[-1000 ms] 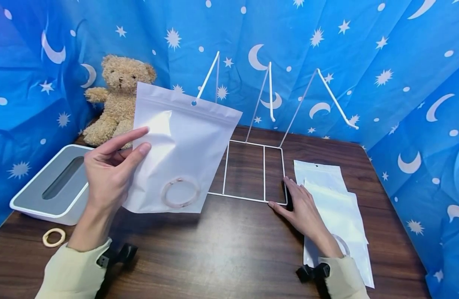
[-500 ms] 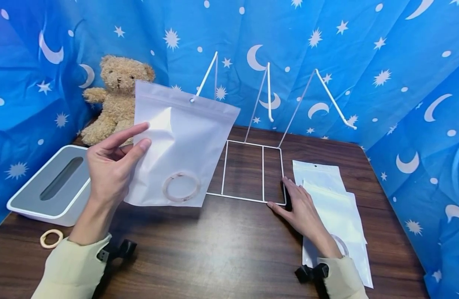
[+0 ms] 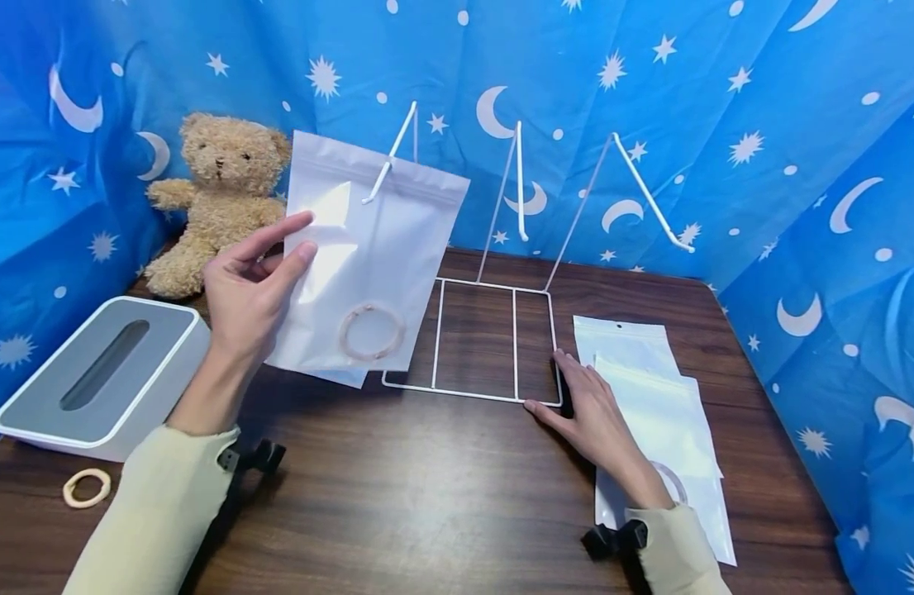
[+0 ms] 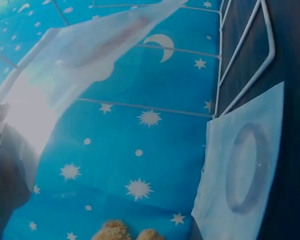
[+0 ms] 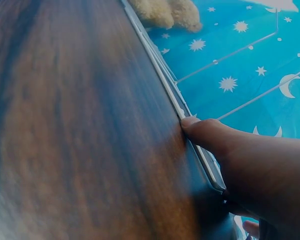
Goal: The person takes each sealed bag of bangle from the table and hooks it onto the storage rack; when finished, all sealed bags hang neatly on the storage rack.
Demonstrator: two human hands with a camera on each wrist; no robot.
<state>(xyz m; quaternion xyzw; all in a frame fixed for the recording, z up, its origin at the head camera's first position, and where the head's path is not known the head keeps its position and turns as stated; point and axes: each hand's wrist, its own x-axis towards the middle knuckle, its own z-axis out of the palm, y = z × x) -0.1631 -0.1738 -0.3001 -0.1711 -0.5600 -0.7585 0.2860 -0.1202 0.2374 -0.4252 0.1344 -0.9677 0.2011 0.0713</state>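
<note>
My left hand (image 3: 252, 285) pinches the left edge of a white zip bag (image 3: 386, 248) between thumb and fingers. A round bangle (image 3: 371, 332) shows through the bag near its bottom. The left prong (image 3: 378, 183) of a white wire display rack (image 3: 514, 343) goes through the bag's top, its tip sticking out in front. My right hand (image 3: 594, 413) holds the front right corner of the rack's base, thumb on the front bar (image 5: 197, 150). The middle prong (image 3: 521, 190) and right prong (image 3: 650, 190) carry nothing.
Several white zip bags (image 3: 635, 339) lie overlapped at right, partly under the right forearm. Another bag (image 4: 245, 165) with a ring inside lies behind the held one. At left are a teddy bear (image 3: 222, 198), a tissue box (image 3: 103, 364) and a pale wooden ring (image 3: 87, 487).
My left hand has moved the bag up and back, so the left prong, first behind its hole, now pokes well through. The right hand stays on the rack corner.
</note>
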